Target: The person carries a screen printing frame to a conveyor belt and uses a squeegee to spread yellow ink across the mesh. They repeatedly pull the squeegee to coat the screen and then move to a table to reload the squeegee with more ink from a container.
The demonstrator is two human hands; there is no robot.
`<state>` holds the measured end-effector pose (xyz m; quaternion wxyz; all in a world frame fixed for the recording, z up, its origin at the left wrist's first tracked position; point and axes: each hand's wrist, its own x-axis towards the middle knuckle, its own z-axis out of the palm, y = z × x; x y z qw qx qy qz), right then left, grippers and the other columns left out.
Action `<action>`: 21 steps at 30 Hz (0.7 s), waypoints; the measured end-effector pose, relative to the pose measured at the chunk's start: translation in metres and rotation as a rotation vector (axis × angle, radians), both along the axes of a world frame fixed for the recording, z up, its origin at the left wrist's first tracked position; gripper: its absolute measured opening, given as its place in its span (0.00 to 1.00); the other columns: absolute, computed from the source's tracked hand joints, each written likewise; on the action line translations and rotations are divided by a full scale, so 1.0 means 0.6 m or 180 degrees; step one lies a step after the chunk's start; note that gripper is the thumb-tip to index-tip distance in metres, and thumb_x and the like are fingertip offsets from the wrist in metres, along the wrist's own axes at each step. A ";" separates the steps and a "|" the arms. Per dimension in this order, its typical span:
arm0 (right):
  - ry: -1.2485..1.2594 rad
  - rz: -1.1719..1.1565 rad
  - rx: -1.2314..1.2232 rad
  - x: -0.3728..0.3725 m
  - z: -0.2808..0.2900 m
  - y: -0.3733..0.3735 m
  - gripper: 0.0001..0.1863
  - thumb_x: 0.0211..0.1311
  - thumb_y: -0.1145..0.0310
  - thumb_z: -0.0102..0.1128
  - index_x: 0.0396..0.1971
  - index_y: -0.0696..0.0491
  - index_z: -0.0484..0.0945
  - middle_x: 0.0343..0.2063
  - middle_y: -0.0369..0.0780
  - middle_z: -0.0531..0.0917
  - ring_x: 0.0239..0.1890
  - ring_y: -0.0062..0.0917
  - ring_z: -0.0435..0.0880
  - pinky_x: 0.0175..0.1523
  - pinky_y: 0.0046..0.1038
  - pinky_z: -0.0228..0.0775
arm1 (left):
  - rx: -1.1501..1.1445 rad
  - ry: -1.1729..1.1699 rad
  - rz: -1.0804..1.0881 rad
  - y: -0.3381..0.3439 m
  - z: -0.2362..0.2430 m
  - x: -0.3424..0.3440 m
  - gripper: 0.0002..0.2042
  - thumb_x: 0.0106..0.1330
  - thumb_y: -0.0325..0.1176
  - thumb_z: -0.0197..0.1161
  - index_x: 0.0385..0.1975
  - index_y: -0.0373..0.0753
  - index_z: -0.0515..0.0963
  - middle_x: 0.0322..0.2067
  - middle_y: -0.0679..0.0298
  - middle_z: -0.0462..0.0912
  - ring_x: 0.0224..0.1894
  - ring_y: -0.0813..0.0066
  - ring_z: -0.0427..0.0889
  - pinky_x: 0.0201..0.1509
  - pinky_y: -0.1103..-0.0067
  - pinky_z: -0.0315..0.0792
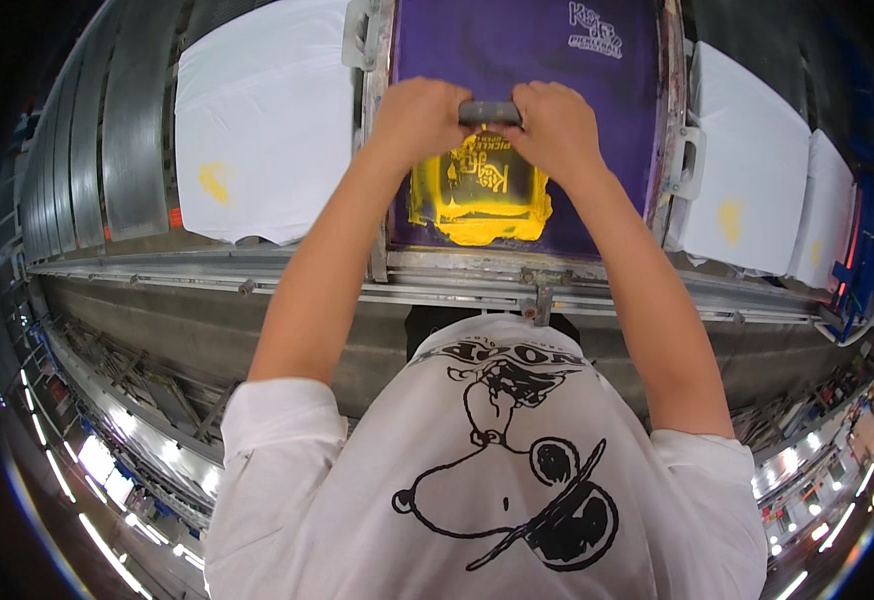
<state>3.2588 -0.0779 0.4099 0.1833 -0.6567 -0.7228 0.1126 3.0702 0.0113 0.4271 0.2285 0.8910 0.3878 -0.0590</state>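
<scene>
Both my hands grip one squeegee (490, 112) by its dark grey handle, over a purple printing screen (607, 130) in a worn metal frame. My left hand (420, 118) wraps the handle's left end. On its right end my right hand (560, 125) is closed. The squeegee's blade is mostly hidden beneath my hands. Yellow ink (487, 225) lies on the mesh just nearer to me than the handle, thickest along the near edge of a dark printed design. A pale stencil design shows at the screen's far right.
White fabric pieces (267, 110) with a yellow mark lie on a board left of the screen. More white fabric (747, 170) with yellow marks lies to the right. Bare metal boards (137, 130) line the far left. A metal rail (287, 283) runs along the near side.
</scene>
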 end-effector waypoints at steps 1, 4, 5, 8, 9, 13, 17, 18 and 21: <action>0.0026 0.0032 -0.0128 -0.011 -0.001 -0.031 0.16 0.52 0.58 0.75 0.26 0.52 0.77 0.28 0.42 0.81 0.35 0.43 0.82 0.41 0.43 0.74 | 0.0024 0.0000 0.0015 -0.036 -0.008 -0.013 0.11 0.56 0.44 0.72 0.34 0.47 0.87 0.28 0.56 0.87 0.35 0.52 0.87 0.38 0.60 0.79; 0.0131 0.0182 -0.0355 -0.046 0.001 -0.144 0.17 0.49 0.58 0.76 0.28 0.55 0.79 0.31 0.42 0.83 0.39 0.39 0.83 0.45 0.41 0.73 | -0.0006 -0.0134 -0.0040 -0.151 -0.015 -0.063 0.08 0.54 0.39 0.71 0.32 0.48 0.86 0.26 0.56 0.86 0.34 0.52 0.87 0.38 0.59 0.78; 0.0257 0.0154 -0.0479 -0.054 0.008 -0.173 0.18 0.49 0.58 0.76 0.29 0.56 0.80 0.32 0.43 0.84 0.40 0.40 0.83 0.46 0.41 0.74 | -0.0200 -0.0170 -0.0060 -0.173 -0.008 -0.075 0.10 0.54 0.41 0.72 0.34 0.48 0.86 0.27 0.56 0.86 0.34 0.52 0.87 0.38 0.59 0.78; 0.1149 0.0091 -0.0535 -0.028 0.026 -0.174 0.20 0.51 0.57 0.77 0.34 0.58 0.83 0.36 0.45 0.85 0.43 0.42 0.84 0.50 0.40 0.75 | -0.0622 0.0010 -0.0110 -0.165 0.025 -0.067 0.14 0.55 0.44 0.73 0.39 0.48 0.87 0.29 0.55 0.87 0.36 0.51 0.87 0.39 0.59 0.78; 0.1529 0.0084 -0.0496 -0.007 0.029 -0.168 0.21 0.51 0.56 0.77 0.35 0.58 0.84 0.38 0.45 0.85 0.44 0.42 0.84 0.51 0.39 0.75 | -0.0730 0.0115 -0.0119 -0.154 0.035 -0.061 0.15 0.55 0.45 0.73 0.40 0.48 0.87 0.30 0.55 0.87 0.37 0.51 0.87 0.40 0.59 0.78; 0.0557 -0.1709 0.1092 0.203 0.009 -0.129 0.21 0.59 0.52 0.73 0.42 0.54 0.85 0.39 0.47 0.85 0.47 0.45 0.82 0.57 0.41 0.71 | -0.0395 0.0034 -0.0180 -0.093 0.065 -0.037 0.17 0.56 0.45 0.74 0.44 0.48 0.87 0.32 0.55 0.88 0.39 0.51 0.87 0.43 0.59 0.79; 0.0771 -0.2972 0.0448 0.390 -0.125 -0.169 0.25 0.63 0.51 0.68 0.53 0.51 0.83 0.45 0.49 0.85 0.49 0.43 0.83 0.57 0.38 0.72 | -0.0146 -0.0152 -0.0259 -0.032 0.074 0.008 0.17 0.56 0.44 0.74 0.45 0.48 0.87 0.33 0.56 0.88 0.40 0.51 0.87 0.44 0.60 0.79; 0.1511 -0.3101 0.0112 0.380 -0.128 -0.162 0.25 0.63 0.51 0.68 0.55 0.50 0.82 0.47 0.49 0.86 0.50 0.42 0.83 0.57 0.38 0.72 | -0.0100 -0.0223 -0.0219 -0.025 0.070 0.003 0.17 0.56 0.44 0.74 0.45 0.48 0.87 0.32 0.56 0.88 0.40 0.51 0.87 0.45 0.60 0.79; 0.1840 -0.3125 0.0158 0.378 -0.130 -0.163 0.21 0.63 0.54 0.68 0.51 0.51 0.85 0.44 0.48 0.88 0.47 0.36 0.85 0.55 0.32 0.73 | -0.0164 -0.0351 0.0025 -0.046 0.044 -0.015 0.18 0.55 0.38 0.73 0.47 0.46 0.86 0.40 0.56 0.88 0.45 0.52 0.86 0.48 0.62 0.79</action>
